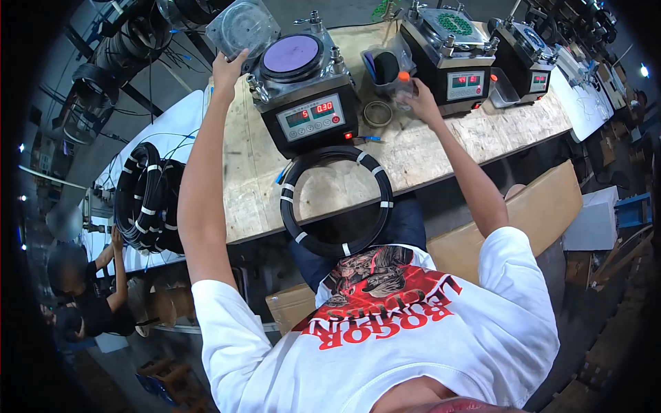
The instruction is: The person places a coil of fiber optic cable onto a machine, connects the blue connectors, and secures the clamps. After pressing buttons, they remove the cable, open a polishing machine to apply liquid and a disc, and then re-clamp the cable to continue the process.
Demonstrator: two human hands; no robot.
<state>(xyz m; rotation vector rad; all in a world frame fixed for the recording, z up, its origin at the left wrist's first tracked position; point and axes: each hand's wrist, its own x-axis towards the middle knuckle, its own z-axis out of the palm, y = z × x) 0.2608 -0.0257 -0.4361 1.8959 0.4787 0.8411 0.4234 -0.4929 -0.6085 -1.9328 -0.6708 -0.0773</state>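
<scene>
My left hand (228, 71) grips the near edge of a clear square cover (242, 31), tilted up at the left of a fibre polishing machine (313, 117). On that machine lies a round purple polishing pad (292, 54), uncovered. My right hand (422, 103) is closed around a small clear squeeze bottle (401, 94) with an orange cap (404, 77). It is right of the machine, just above the bench. A small round dish (377, 113) stands left of the bottle. A coil of black cable (287, 201) with white ties lies before the machine, reaching past the bench edge.
Two more machines (454, 86) (533, 81) stand along the wooden bench (255, 199) to the right. A clear container (391, 55) with dark round pads sits behind the bottle. More black coils (146, 199) are on the left table. Another person (93, 289) works at far left.
</scene>
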